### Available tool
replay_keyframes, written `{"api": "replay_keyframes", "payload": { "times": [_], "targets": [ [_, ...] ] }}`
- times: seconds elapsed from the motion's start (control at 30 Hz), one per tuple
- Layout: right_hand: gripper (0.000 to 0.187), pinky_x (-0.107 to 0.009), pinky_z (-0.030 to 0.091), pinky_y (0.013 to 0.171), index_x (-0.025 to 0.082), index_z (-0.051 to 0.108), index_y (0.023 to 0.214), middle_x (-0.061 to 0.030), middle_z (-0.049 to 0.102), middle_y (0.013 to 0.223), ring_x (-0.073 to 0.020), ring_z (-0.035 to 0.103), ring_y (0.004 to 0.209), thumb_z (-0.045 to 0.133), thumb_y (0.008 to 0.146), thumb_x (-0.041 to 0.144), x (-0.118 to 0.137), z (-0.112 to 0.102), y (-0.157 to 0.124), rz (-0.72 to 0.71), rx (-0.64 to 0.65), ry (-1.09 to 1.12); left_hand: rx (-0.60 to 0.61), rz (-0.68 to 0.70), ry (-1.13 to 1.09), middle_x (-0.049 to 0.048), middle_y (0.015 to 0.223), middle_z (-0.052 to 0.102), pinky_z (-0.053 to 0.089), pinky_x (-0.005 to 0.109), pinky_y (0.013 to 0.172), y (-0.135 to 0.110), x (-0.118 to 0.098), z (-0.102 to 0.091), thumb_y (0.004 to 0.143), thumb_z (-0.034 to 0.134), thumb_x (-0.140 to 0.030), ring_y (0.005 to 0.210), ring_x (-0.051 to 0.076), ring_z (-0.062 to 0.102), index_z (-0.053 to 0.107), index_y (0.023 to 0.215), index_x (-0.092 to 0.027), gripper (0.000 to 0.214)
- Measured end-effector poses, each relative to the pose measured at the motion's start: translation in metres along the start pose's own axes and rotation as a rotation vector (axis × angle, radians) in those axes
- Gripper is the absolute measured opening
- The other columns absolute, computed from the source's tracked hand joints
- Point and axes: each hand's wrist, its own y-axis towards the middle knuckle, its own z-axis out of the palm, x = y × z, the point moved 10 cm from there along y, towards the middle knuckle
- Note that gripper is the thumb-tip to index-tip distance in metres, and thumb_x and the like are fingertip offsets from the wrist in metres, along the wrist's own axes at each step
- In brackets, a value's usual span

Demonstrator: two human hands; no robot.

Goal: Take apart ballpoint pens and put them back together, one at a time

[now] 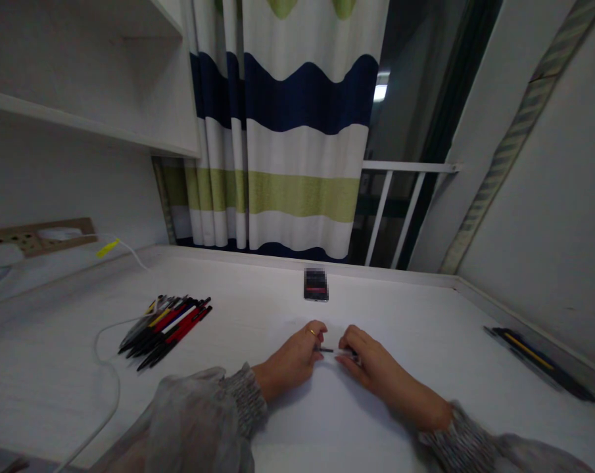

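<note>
My left hand (pixel 300 355), with a ring on one finger, is closed in a pinch above the white desk. From its fingertips a thin dark rod (pixel 327 350), which looks like part of a pen, points to the right. Facing it, my right hand (pixel 369 361) is closed on a slim piece, pale at its tip and dark further in, that looks like a pen barrel (pixel 343 353). A small gap seems to separate the two pieces. My fingers cover much of both.
A pile of pens (pixel 166 328), black, red, white and yellow, lies on the left. Several dark pens (pixel 544 364) lie along the right edge. A phone (pixel 316 285) rests at the back. A white cable (pixel 107 368) crosses the desk's left side from a power strip (pixel 35 238).
</note>
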Motion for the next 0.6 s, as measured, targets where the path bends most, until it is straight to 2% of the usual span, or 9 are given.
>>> {"api": "replay_keyframes", "payload": {
  "times": [0.13, 0.23, 0.3, 0.4, 0.47, 0.6],
  "targets": [
    [0.016, -0.033, 0.041, 0.070, 0.016, 0.057, 0.079, -0.0050, 0.058, 0.076, -0.0165, 0.051, 0.072, 0.043, 0.085, 0.022, 0.0019, 0.0028, 0.0018, -0.038, 0.029, -0.068, 0.006, -0.007, 0.019, 0.0024, 0.090, 0.049, 0.038, 0.027, 0.075, 0.0005, 0.0033, 0.0014, 0.066, 0.049, 0.003, 0.080, 0.013, 0.047, 0.037, 0.101, -0.017, 0.041],
    [0.016, -0.033, 0.041, 0.070, 0.017, 0.055, 0.095, -0.0061, 0.058, 0.085, -0.0173, 0.051, 0.075, 0.050, 0.081, 0.024, -0.0008, -0.0006, 0.0008, -0.026, -0.009, -0.057, 0.003, 0.001, 0.027, 0.0021, 0.091, 0.049, 0.038, 0.027, 0.075, 0.0004, 0.0035, 0.0014, 0.067, 0.048, 0.002, 0.080, 0.013, 0.047, 0.037, 0.100, -0.018, 0.040],
    [0.021, -0.032, 0.042, 0.068, 0.017, 0.052, 0.097, -0.0064, 0.056, 0.088, -0.0179, 0.050, 0.076, 0.055, 0.076, 0.020, -0.0023, -0.0038, -0.0005, -0.010, -0.040, -0.050, 0.005, 0.005, 0.025, 0.0020, 0.091, 0.049, 0.038, 0.027, 0.074, 0.0002, 0.0031, 0.0015, 0.067, 0.049, 0.002, 0.081, 0.014, 0.047, 0.037, 0.099, -0.018, 0.039],
    [0.010, -0.031, 0.042, 0.067, 0.017, 0.052, 0.084, -0.0058, 0.056, 0.084, -0.0176, 0.049, 0.076, 0.052, 0.076, 0.013, 0.0011, -0.0052, -0.0009, -0.039, -0.053, -0.062, 0.003, 0.025, 0.023, 0.0024, 0.091, 0.050, 0.038, 0.028, 0.075, -0.0002, 0.0012, 0.0015, 0.068, 0.049, 0.001, 0.081, 0.014, 0.048, 0.037, 0.099, -0.018, 0.039],
    [0.005, -0.033, 0.041, 0.069, 0.017, 0.052, 0.081, -0.0051, 0.058, 0.081, -0.0171, 0.050, 0.074, 0.049, 0.079, 0.015, 0.0056, -0.0042, -0.0005, -0.090, -0.053, -0.061, -0.007, 0.026, 0.017, 0.0023, 0.091, 0.050, 0.039, 0.028, 0.074, -0.0002, 0.0021, 0.0007, 0.068, 0.049, 0.000, 0.081, 0.014, 0.048, 0.037, 0.100, -0.018, 0.038],
    [0.012, -0.035, 0.041, 0.073, 0.018, 0.053, 0.092, -0.0053, 0.062, 0.082, -0.0171, 0.053, 0.076, 0.045, 0.084, 0.020, 0.0052, -0.0016, -0.0001, -0.109, -0.046, -0.024, -0.018, 0.024, 0.019, 0.0021, 0.092, 0.051, 0.039, 0.028, 0.074, -0.0002, 0.0046, -0.0001, 0.069, 0.048, -0.001, 0.081, 0.014, 0.049, 0.038, 0.099, -0.019, 0.037]
  ]
}}
